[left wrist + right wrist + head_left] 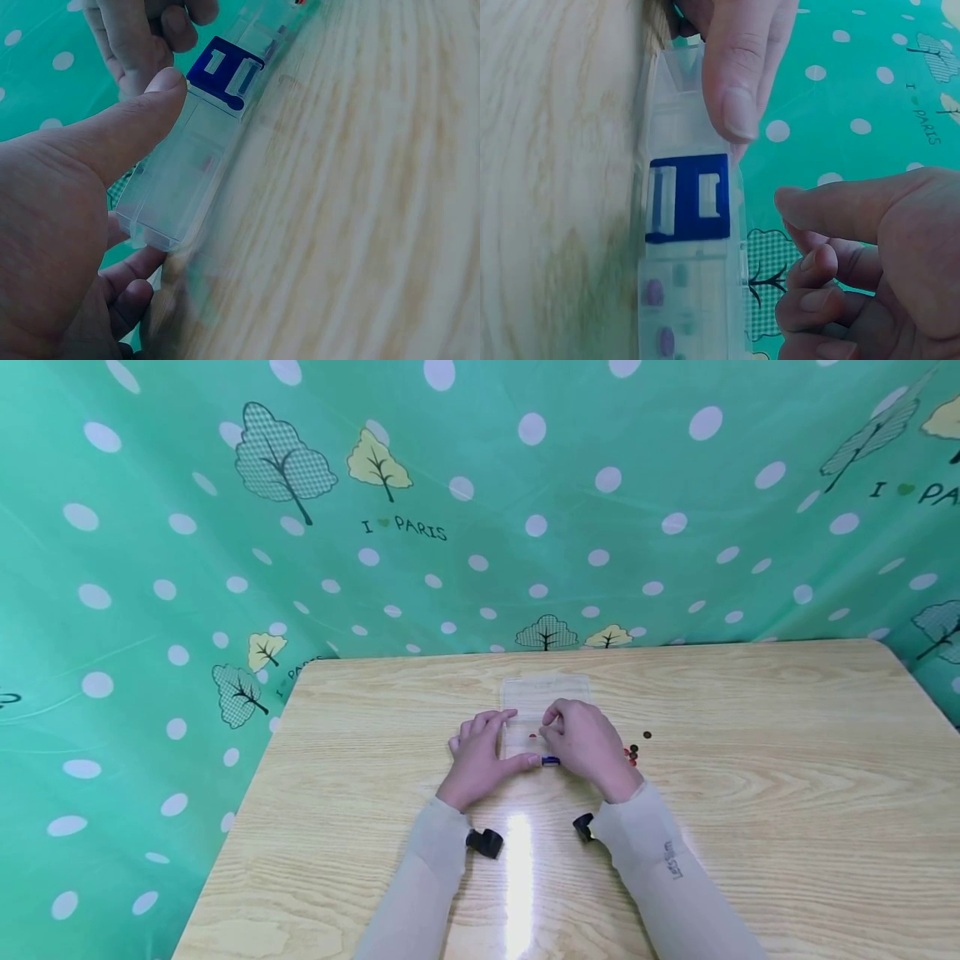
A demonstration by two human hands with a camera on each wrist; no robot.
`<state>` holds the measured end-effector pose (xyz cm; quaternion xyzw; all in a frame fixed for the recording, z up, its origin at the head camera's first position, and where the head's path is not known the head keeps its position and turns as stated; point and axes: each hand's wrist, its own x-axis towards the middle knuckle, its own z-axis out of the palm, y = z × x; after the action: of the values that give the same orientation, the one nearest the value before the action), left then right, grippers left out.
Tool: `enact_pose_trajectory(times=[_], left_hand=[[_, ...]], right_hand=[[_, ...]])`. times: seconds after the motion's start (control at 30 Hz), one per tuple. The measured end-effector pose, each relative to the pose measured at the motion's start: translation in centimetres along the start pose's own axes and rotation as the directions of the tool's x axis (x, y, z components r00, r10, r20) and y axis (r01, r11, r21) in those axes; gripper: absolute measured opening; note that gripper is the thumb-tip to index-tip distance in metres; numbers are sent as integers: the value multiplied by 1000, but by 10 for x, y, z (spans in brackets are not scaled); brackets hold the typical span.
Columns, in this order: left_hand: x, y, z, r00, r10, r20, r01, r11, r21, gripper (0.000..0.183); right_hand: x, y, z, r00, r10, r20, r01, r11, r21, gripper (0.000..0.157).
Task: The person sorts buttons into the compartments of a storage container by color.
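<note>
Transparent compartment box (517, 745) rests on the wood-grain table (757, 743), lid (546, 695) opened back, blue latch (551, 761) at its front. Left hand (481, 764): fingers and thumb spread about the box's left end, thumb beside the latch. Right hand (590, 742): thumb and index close together over the box; whether they pinch anything cannot be told. Black and red discs (633, 756) lie right of it.

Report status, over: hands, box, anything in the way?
Left hand on box's left end. Right hand over box, fingers curled, anything held unclear. Lid open behind. Red and black pieces lie right; nothing seen blocking.
</note>
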<state>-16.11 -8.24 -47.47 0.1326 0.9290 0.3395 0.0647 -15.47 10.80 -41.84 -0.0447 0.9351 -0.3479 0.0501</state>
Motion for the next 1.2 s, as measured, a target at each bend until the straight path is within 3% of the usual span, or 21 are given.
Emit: enact_pose_trajectory(times=[1.2], left_hand=[[0,0,0,1000,-20,-3,20,1000,6,94]], right_hand=[[-26,24,-26,997,39,-68,-40,999,-7,7]])
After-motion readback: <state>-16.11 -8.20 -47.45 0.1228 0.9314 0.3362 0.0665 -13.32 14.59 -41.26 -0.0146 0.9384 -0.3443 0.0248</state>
